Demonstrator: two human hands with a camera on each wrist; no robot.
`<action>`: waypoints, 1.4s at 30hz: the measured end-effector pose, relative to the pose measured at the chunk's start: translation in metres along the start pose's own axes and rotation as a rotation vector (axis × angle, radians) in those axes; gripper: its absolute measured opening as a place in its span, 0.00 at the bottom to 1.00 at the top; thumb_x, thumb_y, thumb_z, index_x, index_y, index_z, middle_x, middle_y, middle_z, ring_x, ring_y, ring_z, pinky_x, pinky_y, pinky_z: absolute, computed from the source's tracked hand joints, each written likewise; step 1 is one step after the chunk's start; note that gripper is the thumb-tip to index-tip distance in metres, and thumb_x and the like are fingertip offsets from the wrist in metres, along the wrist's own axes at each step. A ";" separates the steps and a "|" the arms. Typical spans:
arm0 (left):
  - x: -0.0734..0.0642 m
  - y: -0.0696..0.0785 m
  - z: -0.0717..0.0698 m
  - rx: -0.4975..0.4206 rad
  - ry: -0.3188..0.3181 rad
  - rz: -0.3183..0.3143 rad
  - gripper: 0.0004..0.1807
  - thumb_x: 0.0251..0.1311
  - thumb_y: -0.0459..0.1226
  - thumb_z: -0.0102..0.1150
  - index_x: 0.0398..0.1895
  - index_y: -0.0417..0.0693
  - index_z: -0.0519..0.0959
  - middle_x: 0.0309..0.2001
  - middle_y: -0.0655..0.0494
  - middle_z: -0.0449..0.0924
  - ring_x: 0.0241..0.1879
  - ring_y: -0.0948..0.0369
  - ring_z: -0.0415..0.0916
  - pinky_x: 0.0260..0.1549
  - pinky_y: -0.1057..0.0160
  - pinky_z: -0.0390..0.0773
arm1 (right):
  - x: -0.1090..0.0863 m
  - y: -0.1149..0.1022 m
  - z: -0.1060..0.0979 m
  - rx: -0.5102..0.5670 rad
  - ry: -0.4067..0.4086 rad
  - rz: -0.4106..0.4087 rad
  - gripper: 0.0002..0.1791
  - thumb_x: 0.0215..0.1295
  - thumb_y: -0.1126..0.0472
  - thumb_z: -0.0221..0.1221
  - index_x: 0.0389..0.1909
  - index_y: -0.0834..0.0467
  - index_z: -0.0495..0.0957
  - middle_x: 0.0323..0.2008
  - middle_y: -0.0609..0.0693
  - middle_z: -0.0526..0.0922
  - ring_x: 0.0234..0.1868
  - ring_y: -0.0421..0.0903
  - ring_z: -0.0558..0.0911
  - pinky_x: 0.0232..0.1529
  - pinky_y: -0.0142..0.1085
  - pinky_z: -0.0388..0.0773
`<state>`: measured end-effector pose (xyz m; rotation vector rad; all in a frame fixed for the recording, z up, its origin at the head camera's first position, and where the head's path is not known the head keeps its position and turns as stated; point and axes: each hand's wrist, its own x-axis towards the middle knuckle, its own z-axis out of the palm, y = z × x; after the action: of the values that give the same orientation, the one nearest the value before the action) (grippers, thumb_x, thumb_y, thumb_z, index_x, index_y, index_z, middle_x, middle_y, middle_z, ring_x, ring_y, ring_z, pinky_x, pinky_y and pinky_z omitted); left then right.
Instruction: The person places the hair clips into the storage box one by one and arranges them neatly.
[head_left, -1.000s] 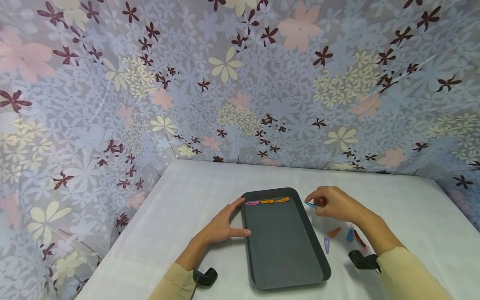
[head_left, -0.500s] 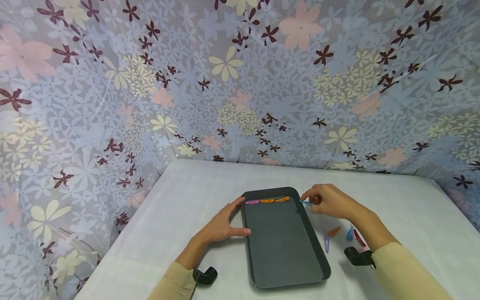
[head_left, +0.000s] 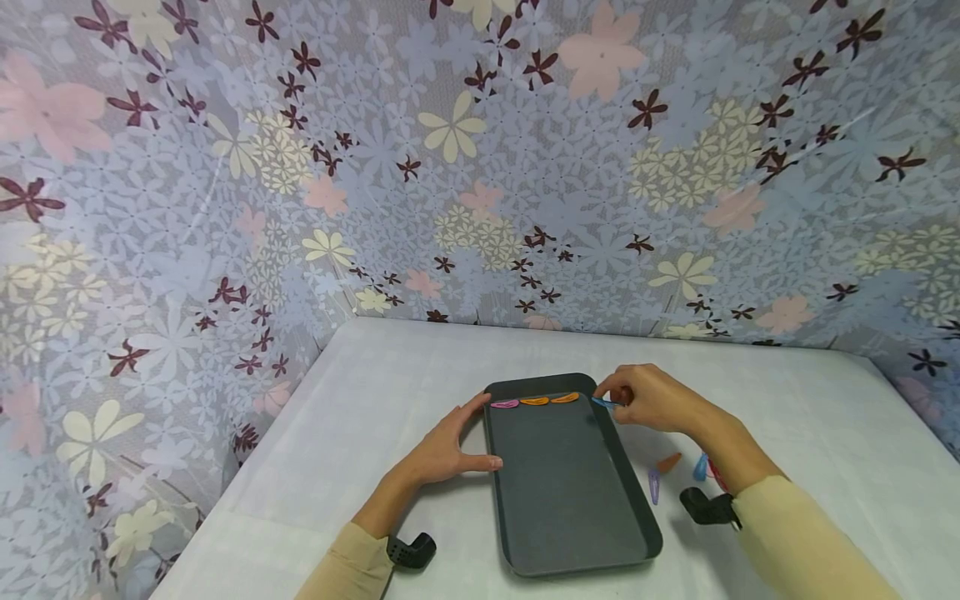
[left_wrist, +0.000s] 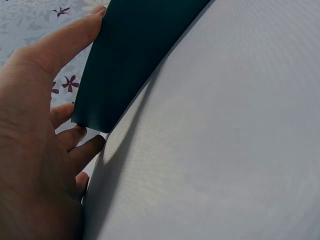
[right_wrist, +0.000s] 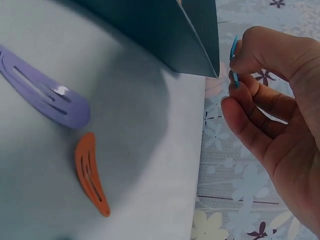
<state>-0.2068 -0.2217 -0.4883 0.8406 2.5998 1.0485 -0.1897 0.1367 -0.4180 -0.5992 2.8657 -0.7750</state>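
My right hand [head_left: 648, 400] pinches a blue snap hair clip [head_left: 604, 402] between thumb and fingers, over the far right corner of a dark grey tray [head_left: 562, 483]. The right wrist view shows this blue clip [right_wrist: 233, 55] edge-on at the fingertips. Along the tray's far wall lie a pink hair clip [head_left: 505, 404] and two orange-yellow ones, an orange-yellow clip [head_left: 535, 401] in the middle and another orange-yellow clip [head_left: 565, 398] on the right. My left hand [head_left: 442, 450] rests at the tray's left rim, fingers and thumb spread; the left wrist view has its thumb on the tray wall [left_wrist: 130, 60].
Right of the tray, on the white table [head_left: 405, 367], lie an orange clip [head_left: 669, 463], a purple clip [head_left: 654, 487], a blue clip [head_left: 701, 467] and a red clip [head_left: 717, 476] partly hidden by the right forearm. A flowered cloth [head_left: 480, 167] hangs behind the table.
My right hand has moved left with the blue hair clip, from beside the tray to over its far right corner. The left hand has stayed in place.
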 end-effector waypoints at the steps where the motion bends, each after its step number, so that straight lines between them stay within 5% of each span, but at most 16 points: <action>1: 0.000 0.000 0.000 -0.002 0.000 0.000 0.55 0.41 0.66 0.65 0.73 0.74 0.47 0.73 0.69 0.50 0.74 0.58 0.49 0.67 0.43 0.57 | 0.001 0.000 0.000 0.000 -0.001 -0.009 0.18 0.53 0.66 0.60 0.46 0.52 0.83 0.30 0.44 0.76 0.28 0.40 0.70 0.28 0.32 0.69; 26: -0.001 0.000 -0.002 0.005 -0.003 -0.027 0.55 0.41 0.67 0.64 0.72 0.76 0.47 0.74 0.69 0.49 0.74 0.56 0.46 0.67 0.41 0.55 | 0.016 -0.014 0.003 -0.042 -0.059 -0.019 0.18 0.51 0.65 0.62 0.45 0.52 0.83 0.34 0.45 0.78 0.34 0.39 0.74 0.36 0.34 0.73; 42: -0.001 0.001 -0.001 0.002 -0.010 -0.024 0.54 0.41 0.67 0.64 0.72 0.76 0.47 0.74 0.68 0.49 0.74 0.56 0.48 0.67 0.42 0.56 | 0.031 -0.018 0.011 -0.030 -0.086 -0.060 0.18 0.50 0.68 0.60 0.45 0.55 0.83 0.22 0.44 0.73 0.24 0.39 0.65 0.26 0.32 0.61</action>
<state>-0.2059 -0.2228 -0.4867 0.8111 2.5969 1.0325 -0.2099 0.1046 -0.4189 -0.7071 2.7970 -0.6980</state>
